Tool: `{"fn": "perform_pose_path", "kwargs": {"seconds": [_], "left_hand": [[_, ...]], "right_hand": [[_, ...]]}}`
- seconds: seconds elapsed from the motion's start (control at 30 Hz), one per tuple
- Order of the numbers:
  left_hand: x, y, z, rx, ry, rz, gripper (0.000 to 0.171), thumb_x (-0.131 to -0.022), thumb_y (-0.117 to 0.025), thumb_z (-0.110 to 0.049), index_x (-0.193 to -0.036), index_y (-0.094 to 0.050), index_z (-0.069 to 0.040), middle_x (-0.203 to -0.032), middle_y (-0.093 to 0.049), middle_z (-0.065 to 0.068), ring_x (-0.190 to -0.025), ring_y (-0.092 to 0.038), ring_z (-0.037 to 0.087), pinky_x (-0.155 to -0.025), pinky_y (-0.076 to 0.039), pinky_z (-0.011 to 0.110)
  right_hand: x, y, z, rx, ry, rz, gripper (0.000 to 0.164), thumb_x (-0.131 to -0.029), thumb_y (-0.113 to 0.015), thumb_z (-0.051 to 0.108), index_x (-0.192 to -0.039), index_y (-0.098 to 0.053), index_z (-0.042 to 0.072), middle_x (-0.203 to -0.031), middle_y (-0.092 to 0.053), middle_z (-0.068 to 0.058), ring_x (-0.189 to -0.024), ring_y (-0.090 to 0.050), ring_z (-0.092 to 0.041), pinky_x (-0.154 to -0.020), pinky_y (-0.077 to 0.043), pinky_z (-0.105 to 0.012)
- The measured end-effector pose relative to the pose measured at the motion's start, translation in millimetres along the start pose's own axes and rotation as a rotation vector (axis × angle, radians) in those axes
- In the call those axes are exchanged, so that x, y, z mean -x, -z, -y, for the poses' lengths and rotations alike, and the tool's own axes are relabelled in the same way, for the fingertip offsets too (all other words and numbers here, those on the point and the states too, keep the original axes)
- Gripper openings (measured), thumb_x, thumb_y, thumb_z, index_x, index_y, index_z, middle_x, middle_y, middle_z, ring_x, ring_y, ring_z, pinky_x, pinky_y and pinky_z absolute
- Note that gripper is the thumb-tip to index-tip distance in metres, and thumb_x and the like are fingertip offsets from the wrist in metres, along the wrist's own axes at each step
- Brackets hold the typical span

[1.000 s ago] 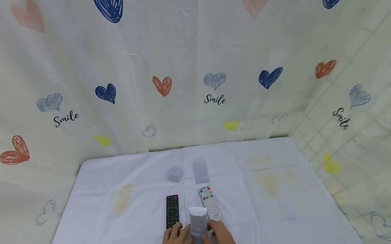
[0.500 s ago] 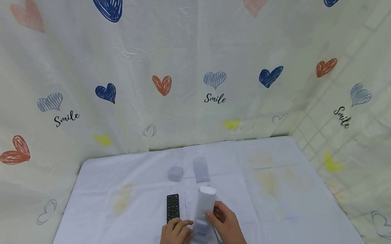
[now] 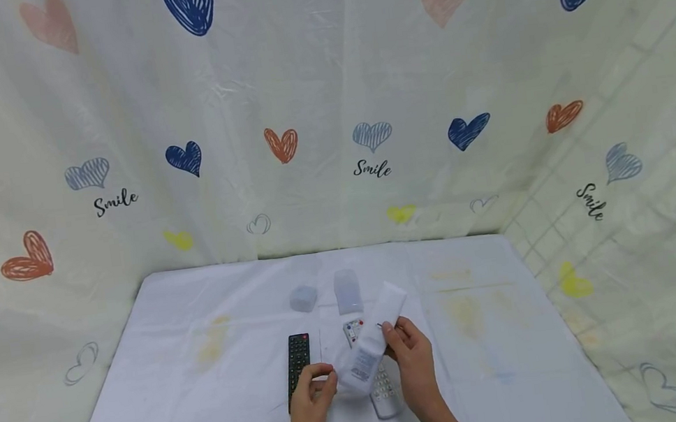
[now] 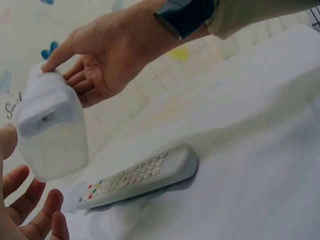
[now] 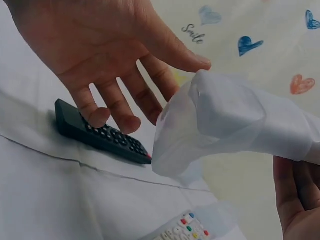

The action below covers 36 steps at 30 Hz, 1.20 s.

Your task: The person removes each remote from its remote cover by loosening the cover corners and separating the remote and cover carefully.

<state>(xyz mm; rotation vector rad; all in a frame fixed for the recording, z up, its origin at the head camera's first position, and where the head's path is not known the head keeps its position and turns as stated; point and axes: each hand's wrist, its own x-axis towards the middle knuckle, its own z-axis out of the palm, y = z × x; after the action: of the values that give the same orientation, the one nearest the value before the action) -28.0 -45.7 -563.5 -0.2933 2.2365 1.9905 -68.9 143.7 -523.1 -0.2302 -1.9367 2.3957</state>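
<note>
My right hand (image 3: pixel 415 363) grips the upper end of a white remote control (image 3: pixel 385 307), tilted and raised above the table. Small grey print shows on its face in the head view. A clear plastic sleeve (image 4: pixel 55 157) covers its lower end and extends beyond it. My left hand (image 3: pixel 311 401) is at that sleeve end. In the right wrist view its thumb reaches the sleeve's corner, with the other fingers (image 5: pixel 129 122) spread and fairly straight. Below lies a white remote with coloured buttons (image 3: pixel 384 395), partly hidden by the raised one. A black remote (image 3: pixel 298 358) lies beside my left hand.
Farther back on the white-covered table (image 3: pixel 209 396) lie a flat clear sleeve (image 3: pixel 348 293) and a small translucent bluish piece (image 3: pixel 304 299). A curtain (image 3: pixel 320 65) printed with hearts stands behind the table and along its sides.
My right hand has lifted the white remote with its sleeve up and to the right, turning it aslant. More of the button remote below shows. My left hand has come off the black remote's lower end.
</note>
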Motion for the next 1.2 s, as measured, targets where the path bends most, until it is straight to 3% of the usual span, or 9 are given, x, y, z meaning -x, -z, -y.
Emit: {"fn": "perform_pose_path", "kwargs": {"seconds": [0.13, 0.23, 0.37, 0.47, 0.73, 0.87, 1.0, 1.2], "left_hand": [[-0.6, -6.1, -7.2, -0.057, -0.025, -0.042, 0.057, -0.091, -0.061, -0.056, -0.121, -0.052, -0.009, -0.118, -0.058, 0.007, -0.09, -0.062, 0.012, -0.072, -0.051, 0.021], [1.0, -9.2, -11.4, -0.083, -0.043, -0.065, 0.051, -0.091, -0.061, -0.057, -0.109, -0.056, -0.009, -0.107, -0.062, 0.007, -0.083, -0.06, 0.01, -0.07, -0.05, 0.021], [2.4, -11.9, -15.4, -0.046, -0.059, 0.046, 0.044, -0.094, -0.058, -0.054, -0.092, -0.065, -0.011, -0.094, -0.07, 0.01, -0.075, -0.061, 0.009, -0.07, -0.049, 0.02], [2.5, -14.1, -18.7, -0.026, -0.061, 0.122, 0.044, -0.095, -0.056, -0.053, -0.095, -0.068, -0.011, -0.095, -0.072, 0.01, -0.072, -0.061, 0.008, -0.067, -0.047, 0.02], [-0.1, -17.3, -29.2, -0.034, -0.063, 0.064, 0.044, -0.094, -0.057, -0.055, -0.101, -0.068, -0.013, -0.088, -0.071, 0.014, -0.071, -0.061, 0.013, -0.062, -0.043, 0.02], [0.2, -17.8, -32.1, -0.039, -0.094, 0.065, 0.044, -0.093, -0.059, -0.054, -0.101, -0.069, -0.012, -0.085, -0.072, 0.006, -0.072, -0.063, 0.01, -0.066, -0.048, 0.02], [1.8, -17.9, -32.8, -0.022, -0.116, 0.06, 0.041, -0.091, -0.063, -0.051, -0.092, -0.071, -0.011, -0.079, -0.072, 0.002, -0.071, -0.062, 0.007, -0.067, -0.05, 0.02], [3.3, -19.5, -32.4, 0.049, -0.12, 0.04, 0.036, -0.09, -0.067, -0.043, -0.079, -0.07, -0.008, -0.078, -0.073, 0.007, -0.071, -0.064, 0.008, -0.068, -0.053, 0.023]], "right_hand": [[-4.1, 1.3, 7.9, -0.007, 0.038, -0.001, 0.041, -0.095, -0.065, 0.034, -0.123, -0.059, 0.005, -0.104, -0.074, -0.007, -0.092, -0.072, -0.016, -0.082, -0.059, -0.031], [-8.4, 1.9, 13.5, -0.016, 0.067, 0.001, 0.042, -0.096, -0.064, 0.032, -0.124, -0.057, 0.002, -0.101, -0.074, -0.005, -0.09, -0.072, -0.016, -0.082, -0.058, -0.031], [-13.0, 0.4, 19.7, -0.049, 0.093, 0.0, 0.043, -0.098, -0.062, 0.031, -0.125, -0.055, -0.002, -0.099, -0.073, -0.003, -0.089, -0.071, -0.016, -0.081, -0.059, -0.031], [-13.6, -2.4, 22.5, -0.071, 0.096, 0.011, 0.044, -0.098, -0.061, 0.03, -0.125, -0.053, -0.003, -0.1, -0.073, -0.003, -0.09, -0.071, -0.016, -0.08, -0.058, -0.03], [-13.5, -9.0, 24.2, -0.075, 0.096, 0.027, 0.046, -0.098, -0.061, 0.031, -0.128, -0.052, -0.002, -0.108, -0.073, -0.006, -0.093, -0.072, -0.016, -0.08, -0.059, -0.03], [-13.9, -8.9, 25.1, -0.059, 0.098, 0.024, 0.045, -0.098, -0.061, 0.032, -0.129, -0.052, 0.001, -0.112, -0.072, -0.007, -0.094, -0.071, -0.016, -0.081, -0.059, -0.03], [-15.0, -7.0, 26.6, -0.043, 0.1, 0.024, 0.045, -0.098, -0.061, 0.033, -0.133, -0.05, 0.008, -0.12, -0.069, -0.009, -0.098, -0.07, -0.018, -0.083, -0.058, -0.031], [-18.0, -4.5, 28.3, -0.008, 0.111, 0.025, 0.045, -0.097, -0.062, 0.035, -0.134, -0.049, 0.012, -0.124, -0.065, -0.011, -0.101, -0.069, -0.017, -0.081, -0.058, -0.031]]}}
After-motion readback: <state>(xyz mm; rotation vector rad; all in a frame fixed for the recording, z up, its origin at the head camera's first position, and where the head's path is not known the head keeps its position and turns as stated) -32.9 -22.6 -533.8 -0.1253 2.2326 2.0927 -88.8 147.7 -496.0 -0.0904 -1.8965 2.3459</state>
